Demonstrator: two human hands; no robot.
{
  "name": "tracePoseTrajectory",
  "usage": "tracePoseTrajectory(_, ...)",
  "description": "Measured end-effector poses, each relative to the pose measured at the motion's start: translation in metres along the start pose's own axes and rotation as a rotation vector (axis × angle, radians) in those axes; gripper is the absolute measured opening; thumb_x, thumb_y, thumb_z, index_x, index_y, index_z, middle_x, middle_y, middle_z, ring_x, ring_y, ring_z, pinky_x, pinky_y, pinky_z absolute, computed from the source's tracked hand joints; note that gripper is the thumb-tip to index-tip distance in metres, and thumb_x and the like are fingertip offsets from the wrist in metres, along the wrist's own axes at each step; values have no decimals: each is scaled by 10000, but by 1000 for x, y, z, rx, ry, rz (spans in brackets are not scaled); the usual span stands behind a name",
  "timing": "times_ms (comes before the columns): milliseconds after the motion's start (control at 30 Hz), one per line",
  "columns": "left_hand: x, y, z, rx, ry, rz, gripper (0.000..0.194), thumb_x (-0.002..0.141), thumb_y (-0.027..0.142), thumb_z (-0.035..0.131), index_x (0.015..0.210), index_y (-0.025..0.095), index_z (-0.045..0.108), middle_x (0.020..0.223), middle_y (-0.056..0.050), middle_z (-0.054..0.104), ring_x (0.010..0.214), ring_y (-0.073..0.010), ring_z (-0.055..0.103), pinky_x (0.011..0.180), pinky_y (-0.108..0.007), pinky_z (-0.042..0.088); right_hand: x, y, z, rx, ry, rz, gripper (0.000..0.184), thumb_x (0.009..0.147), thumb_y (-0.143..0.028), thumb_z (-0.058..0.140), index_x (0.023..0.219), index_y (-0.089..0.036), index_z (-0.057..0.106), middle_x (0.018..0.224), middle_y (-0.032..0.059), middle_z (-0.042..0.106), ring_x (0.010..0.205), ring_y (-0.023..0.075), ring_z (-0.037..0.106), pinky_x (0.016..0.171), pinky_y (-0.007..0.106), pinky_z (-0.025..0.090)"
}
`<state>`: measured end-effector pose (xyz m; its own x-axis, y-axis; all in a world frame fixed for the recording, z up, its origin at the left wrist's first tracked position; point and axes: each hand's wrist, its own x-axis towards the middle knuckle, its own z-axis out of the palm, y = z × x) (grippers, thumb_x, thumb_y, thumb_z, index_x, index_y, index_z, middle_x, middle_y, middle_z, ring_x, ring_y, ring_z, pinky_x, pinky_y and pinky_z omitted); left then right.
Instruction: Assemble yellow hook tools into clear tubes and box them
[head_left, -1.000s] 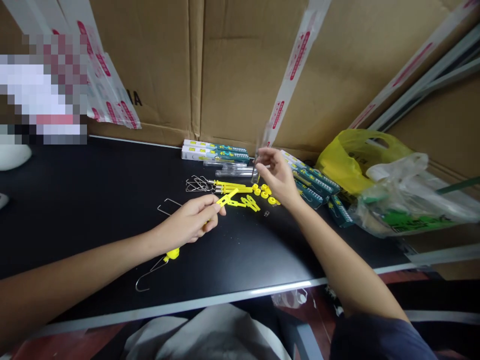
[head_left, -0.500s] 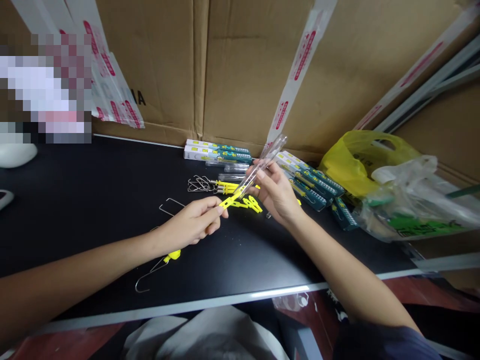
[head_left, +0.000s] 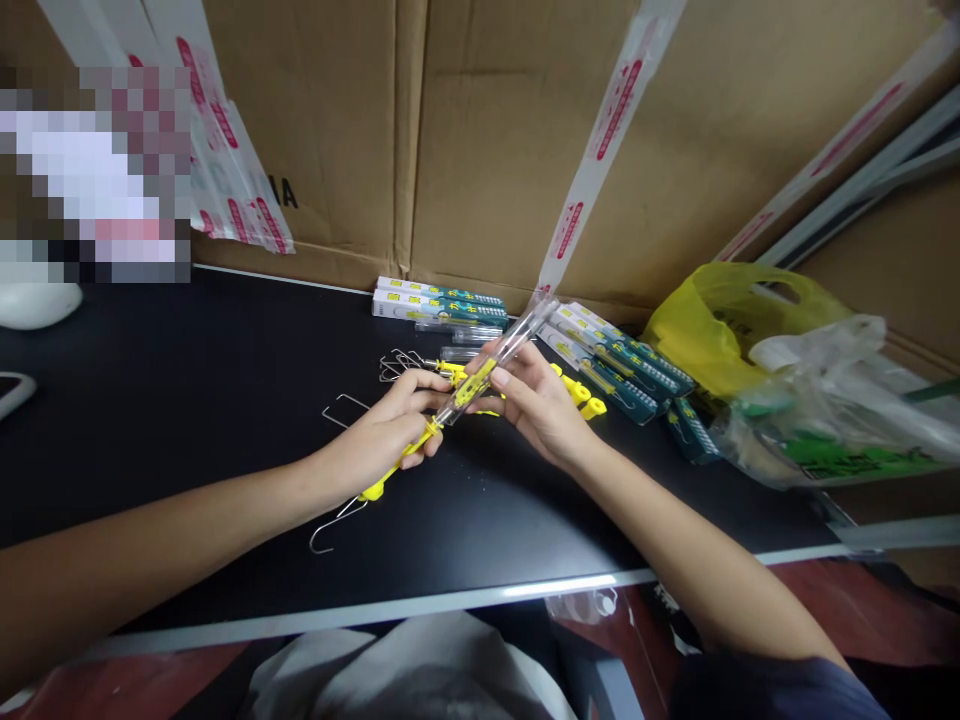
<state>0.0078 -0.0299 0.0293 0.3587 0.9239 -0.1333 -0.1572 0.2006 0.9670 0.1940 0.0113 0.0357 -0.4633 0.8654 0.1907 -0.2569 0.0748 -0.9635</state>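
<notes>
My left hand (head_left: 390,435) is closed on a yellow plastic rod with a wire hook (head_left: 375,487) at its lower end; the hook hangs below my wrist. My right hand (head_left: 536,400) pinches a clear plastic tube (head_left: 499,360) that is tilted up to the right. The yellow rod's upper end sits inside the tube's lower part. Both hands meet above the black table (head_left: 187,400). Behind them lie more yellow rods with wire hooks (head_left: 409,366), small yellow caps (head_left: 581,395) and spare clear tubes (head_left: 457,330).
Green and white printed boxes (head_left: 439,298) lie along the cardboard wall (head_left: 487,150); more boxes (head_left: 622,362) fan out to the right. A yellow bag (head_left: 720,320) and a clear plastic bag (head_left: 825,410) sit at the right. A bent wire (head_left: 341,410) lies left of my left hand.
My right hand picked a clear tube from the pile, brought it to the yellow rod, and the rod's tip has now slid inside the tube. My left hand has moved slightly up.
</notes>
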Motion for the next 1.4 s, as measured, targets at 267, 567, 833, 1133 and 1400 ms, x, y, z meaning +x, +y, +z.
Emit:
tracePoseTrajectory(267, -1, 6, 2, -21, -21, 34, 394, 770, 111, 507, 1139, 208, 408, 845, 11, 560, 600, -79, 507, 499, -201, 356, 1, -2, -2, 17, -6, 23, 294, 823, -324, 706, 1061, -249, 552, 1055, 11, 667, 881, 137, 673, 788, 326, 615)
tracePoseTrajectory(567, 5, -2, -5, -50, -74, 148, 663, 757, 108, 623, 1336, 281, 350, 1190, -62, 578, 740, -89, 604, 626, -229, 481, -2, 4, 0, -63, -141, 104, 332, 819, -325, 709, 1110, -234, 577, 1062, 31, 688, 928, 158, 676, 857, 367, 586)
tracePoseTrajectory(833, 3, -4, -8, 45, -84, 164, 687, 827, 193, 640, 1400, 326, 283, 1434, -117, 437, 701, -86, 687, 727, -298, 576, -4, 7, 4, -88, -140, 50, 280, 826, -311, 704, 1064, -220, 586, 992, 24, 691, 933, 147, 665, 868, 326, 570)
tracePoseTrajectory(1133, 9, -5, -10, 134, -12, 82, 440, 817, 345, 682, 1173, 162, 500, 906, -45, 693, 645, -162, 704, 631, -289, 548, -7, 0, 7, -36, -87, 55, 279, 841, -318, 686, 1080, -250, 559, 1048, 13, 644, 780, 111, 672, 730, 286, 618)
tracePoseTrajectory(1400, 8, -3, -9, 67, -28, -29, 354, 842, 398, 656, 1069, 151, 544, 870, -79, 747, 759, -171, 717, 723, -284, 526, 0, -17, -9, -40, -10, 5, 291, 817, -324, 714, 1052, -236, 567, 959, -3, 635, 735, 94, 662, 699, 250, 613)
